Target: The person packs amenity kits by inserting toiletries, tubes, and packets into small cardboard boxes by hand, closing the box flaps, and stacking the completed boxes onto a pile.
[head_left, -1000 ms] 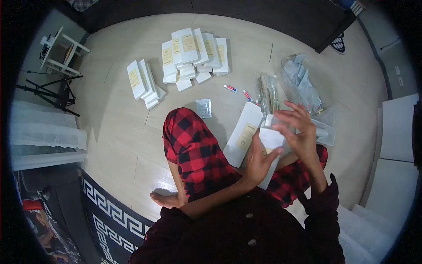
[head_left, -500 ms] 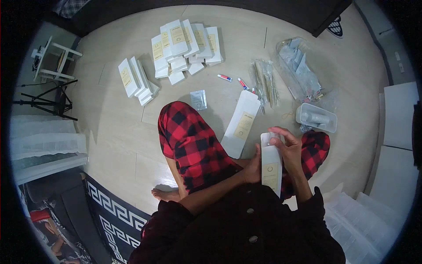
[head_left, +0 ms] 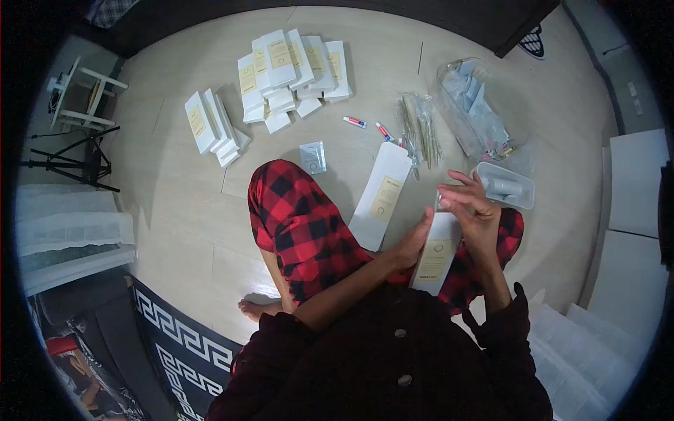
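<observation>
A slim white box (head_left: 436,258) with a cream label leans upright in my lap. My left hand (head_left: 413,244) grips it along its left side. At the box's top end, my right hand (head_left: 474,209) has thumb and fingertips pinched together; a greyish, clear-looking bit shows there, too small to name. Another white box (head_left: 383,196) lies on the floor in front of my legs. Beyond its top end are small toothpaste tubes (head_left: 355,122). A flat silvery sachet (head_left: 313,158) rests near my left knee.
Several labelled white boxes (head_left: 283,63) are piled at the back, with a smaller stack (head_left: 203,125) to their left. Plastic-wrapped sticks (head_left: 420,126), a clear bag (head_left: 472,112) and a white tub (head_left: 528,194) of wrapped items sit to the right. A black tripod (head_left: 88,165) stands far left.
The box has tilted, its top swinging to the right. My right hand has moved slightly up and right, fingers still pinched at the box's top, and my left hand follows along its side.
</observation>
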`<state>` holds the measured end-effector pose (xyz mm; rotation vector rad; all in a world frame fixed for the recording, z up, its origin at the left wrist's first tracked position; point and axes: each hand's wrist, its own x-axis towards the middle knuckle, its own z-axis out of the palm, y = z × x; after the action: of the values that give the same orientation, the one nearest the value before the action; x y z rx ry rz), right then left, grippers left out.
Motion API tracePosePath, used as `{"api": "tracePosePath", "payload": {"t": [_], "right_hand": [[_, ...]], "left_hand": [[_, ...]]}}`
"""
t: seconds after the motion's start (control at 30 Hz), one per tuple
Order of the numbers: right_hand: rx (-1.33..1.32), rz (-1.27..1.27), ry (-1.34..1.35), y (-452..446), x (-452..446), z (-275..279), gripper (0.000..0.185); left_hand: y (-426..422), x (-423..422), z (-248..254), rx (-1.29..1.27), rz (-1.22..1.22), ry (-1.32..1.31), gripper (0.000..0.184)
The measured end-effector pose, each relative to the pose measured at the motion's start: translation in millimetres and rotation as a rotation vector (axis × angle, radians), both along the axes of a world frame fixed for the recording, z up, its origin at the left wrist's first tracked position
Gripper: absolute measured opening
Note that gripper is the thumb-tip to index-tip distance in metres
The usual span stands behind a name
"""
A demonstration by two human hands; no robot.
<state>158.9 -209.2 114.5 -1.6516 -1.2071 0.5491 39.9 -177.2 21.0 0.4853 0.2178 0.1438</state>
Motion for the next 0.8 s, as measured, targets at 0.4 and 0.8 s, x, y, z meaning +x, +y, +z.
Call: {"api": "tracePosePath", "payload": {"t": [0.4, 0.8], "right_hand": [[-0.063, -0.358, 0.348, 12, 26, 14, 0.010], [-0.308, 0.365, -0.117, 0, 32, 8, 0.015]], "left_hand": [[5, -2, 7, -0.016, 0.044, -0.092, 0.092], [4, 2, 1, 0.012, 0.039, 0.031, 0.085]]}}
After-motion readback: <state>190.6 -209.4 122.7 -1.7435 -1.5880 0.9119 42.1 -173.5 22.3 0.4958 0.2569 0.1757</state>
